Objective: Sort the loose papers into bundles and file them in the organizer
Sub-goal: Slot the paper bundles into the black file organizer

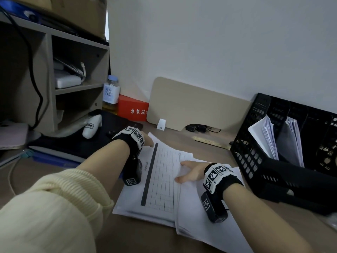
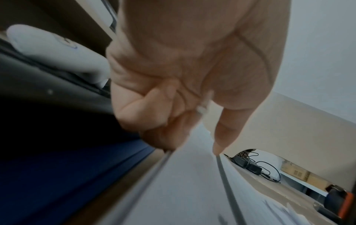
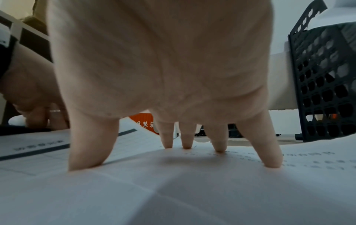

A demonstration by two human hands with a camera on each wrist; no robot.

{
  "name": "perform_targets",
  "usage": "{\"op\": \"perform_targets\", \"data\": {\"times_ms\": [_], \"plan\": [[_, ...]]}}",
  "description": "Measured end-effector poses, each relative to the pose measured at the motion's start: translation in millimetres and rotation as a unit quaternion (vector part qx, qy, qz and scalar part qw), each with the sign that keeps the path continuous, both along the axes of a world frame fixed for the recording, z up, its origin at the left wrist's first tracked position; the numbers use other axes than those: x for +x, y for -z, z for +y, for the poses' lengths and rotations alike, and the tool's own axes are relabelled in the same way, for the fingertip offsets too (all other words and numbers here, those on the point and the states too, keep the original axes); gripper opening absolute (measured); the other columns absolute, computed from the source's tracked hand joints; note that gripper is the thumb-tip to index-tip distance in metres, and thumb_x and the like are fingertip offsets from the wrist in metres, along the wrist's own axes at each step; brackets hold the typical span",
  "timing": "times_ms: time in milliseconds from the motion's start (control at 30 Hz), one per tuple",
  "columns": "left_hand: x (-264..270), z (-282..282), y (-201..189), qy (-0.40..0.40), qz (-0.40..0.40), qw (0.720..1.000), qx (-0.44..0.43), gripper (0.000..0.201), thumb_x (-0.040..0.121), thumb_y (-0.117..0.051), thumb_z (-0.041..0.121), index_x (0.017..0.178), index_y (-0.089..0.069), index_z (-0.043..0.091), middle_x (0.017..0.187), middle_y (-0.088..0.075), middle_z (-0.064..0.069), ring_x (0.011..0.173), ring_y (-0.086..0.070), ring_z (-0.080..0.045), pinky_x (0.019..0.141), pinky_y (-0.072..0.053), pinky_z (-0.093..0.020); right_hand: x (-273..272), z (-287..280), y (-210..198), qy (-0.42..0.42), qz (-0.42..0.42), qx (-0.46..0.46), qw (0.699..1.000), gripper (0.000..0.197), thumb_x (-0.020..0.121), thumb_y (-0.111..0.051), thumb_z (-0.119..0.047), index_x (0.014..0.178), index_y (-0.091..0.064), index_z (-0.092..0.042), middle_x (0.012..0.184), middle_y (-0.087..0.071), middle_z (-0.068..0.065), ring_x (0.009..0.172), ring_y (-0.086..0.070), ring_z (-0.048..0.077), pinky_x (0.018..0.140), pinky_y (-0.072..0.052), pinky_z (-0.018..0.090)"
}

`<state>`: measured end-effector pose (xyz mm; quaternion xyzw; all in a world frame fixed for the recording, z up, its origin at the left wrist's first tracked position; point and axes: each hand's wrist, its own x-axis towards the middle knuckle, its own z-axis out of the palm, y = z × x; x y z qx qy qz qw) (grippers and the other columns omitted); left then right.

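Note:
Two overlapping piles of white paper lie on the brown desk. A gridded sheet (image 1: 160,179) with a dark bar tops the left pile. My left hand (image 1: 146,141) is at its far left corner, and in the left wrist view the thumb and curled fingers (image 2: 154,114) pinch that edge. On the right pile (image 1: 200,227) my right hand (image 1: 189,172) rests flat, its spread fingertips (image 3: 219,146) pressing the printed top sheet (image 3: 173,190). The black mesh organizer (image 1: 255,143) stands at the right with bundles of paper (image 1: 268,137) upright in its slots.
A shelf unit (image 1: 78,70) stands at the left, with a white device (image 1: 92,126) on a dark mat below it. A bottle (image 1: 111,94), a red box (image 1: 133,108) and a beige board (image 1: 191,106) line the wall. Black fabric (image 1: 291,181) lies against the organizer.

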<state>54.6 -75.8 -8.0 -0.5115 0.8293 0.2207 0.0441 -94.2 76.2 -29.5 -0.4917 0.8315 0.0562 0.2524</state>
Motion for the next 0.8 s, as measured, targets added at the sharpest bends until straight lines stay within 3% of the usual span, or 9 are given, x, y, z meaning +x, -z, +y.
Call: {"op": "perform_targets", "data": {"times_ms": [67,133,200,267,300,400,500,700,800], "plan": [[-4,-2,5,-0.016,-0.003,1.000,0.013,0.069,0.099,-0.050,0.038,0.149,-0.023,-0.001,0.155,-0.031,-0.016,0.141,-0.035,-0.030,0.111,-0.032,-0.035,-1,0,2,0.004,-0.005,-0.009,1.000,0.097,0.080,-0.065,-0.059,0.153,-0.015,-0.021,0.159,-0.020,-0.003,0.145,-0.023,0.020,0.118,-0.021,0.037],[-4,-3,4,-0.002,0.003,0.999,0.051,0.077,0.094,-0.057,0.045,0.149,-0.025,0.001,0.151,-0.037,-0.013,0.136,-0.041,-0.029,0.109,-0.037,-0.037,-3,1,2,0.006,-0.005,-0.011,1.000,0.096,0.080,-0.066,-0.059,0.153,-0.016,-0.021,0.159,-0.021,-0.002,0.145,-0.024,0.020,0.118,-0.021,0.038],[-2,-5,-2,0.017,0.053,0.993,0.103,0.066,0.088,-0.063,0.050,0.135,-0.047,0.007,0.118,-0.062,-0.010,0.101,-0.062,-0.024,0.083,-0.051,-0.033,-6,2,2,0.006,0.002,-0.008,1.000,0.097,0.080,-0.064,-0.060,0.154,-0.014,-0.021,0.160,-0.019,-0.002,0.146,-0.022,0.020,0.118,-0.019,0.038],[0,2,-15,0.040,0.064,0.984,0.158,0.045,0.084,-0.065,0.054,0.101,-0.059,0.013,0.070,-0.056,-0.001,0.057,-0.049,-0.014,0.053,-0.041,-0.024,-8,3,1,0.007,0.007,-0.007,1.000,0.099,0.079,-0.064,-0.062,0.154,-0.013,-0.023,0.160,-0.017,-0.002,0.146,-0.020,0.020,0.118,-0.018,0.037],[-2,4,-18,0.059,0.043,0.982,0.172,0.042,0.086,-0.063,0.054,0.096,-0.058,0.013,0.065,-0.051,0.000,0.052,-0.043,-0.012,0.049,-0.037,-0.021,-8,4,1,0.007,0.005,-0.009,1.000,0.099,0.079,-0.065,-0.062,0.154,-0.012,-0.024,0.160,-0.017,-0.003,0.146,-0.020,0.020,0.118,-0.018,0.037],[-9,18,-22,0.107,-0.033,0.989,0.099,0.049,0.094,-0.054,0.048,0.121,-0.057,0.007,0.099,-0.066,-0.006,0.072,-0.060,-0.017,0.060,-0.048,-0.023,-7,7,0,0.005,-0.007,-0.016,1.000,0.096,0.081,-0.065,-0.058,0.154,-0.010,-0.030,0.161,-0.013,-0.003,0.147,-0.017,0.020,0.119,-0.016,0.037],[-12,31,-27,0.145,-0.047,0.988,-0.036,0.055,0.100,-0.044,0.043,0.139,-0.045,0.004,0.135,-0.056,-0.011,0.118,-0.058,-0.026,0.093,-0.045,-0.029,-7,13,-2,0.006,-0.022,-0.029,0.999,0.093,0.084,-0.065,-0.053,0.154,-0.009,-0.030,0.161,-0.012,-0.003,0.147,-0.016,0.020,0.118,-0.016,0.036],[-4,24,-67,0.120,0.043,0.987,-0.101,0.054,0.102,-0.038,0.043,0.138,-0.049,0.005,0.139,-0.053,-0.010,0.126,-0.051,-0.027,0.098,-0.039,-0.027,-4,20,-3,0.009,-0.017,-0.088,0.996,0.088,0.089,-0.064,-0.043,0.154,-0.011,-0.016,0.160,-0.017,0.000,0.146,-0.019,0.019,0.115,-0.016,0.030],[-1,15,-84,0.094,0.146,0.975,-0.137,0.048,0.100,-0.046,0.040,0.130,-0.056,0.004,0.123,-0.062,-0.013,0.111,-0.059,-0.029,0.087,-0.043,-0.028,-1,21,-2,-0.004,-0.007,-0.092,0.996,0.080,0.091,-0.062,-0.041,0.152,-0.018,-0.013,0.158,-0.023,0.002,0.145,-0.023,0.021,0.115,-0.018,0.030]]}}
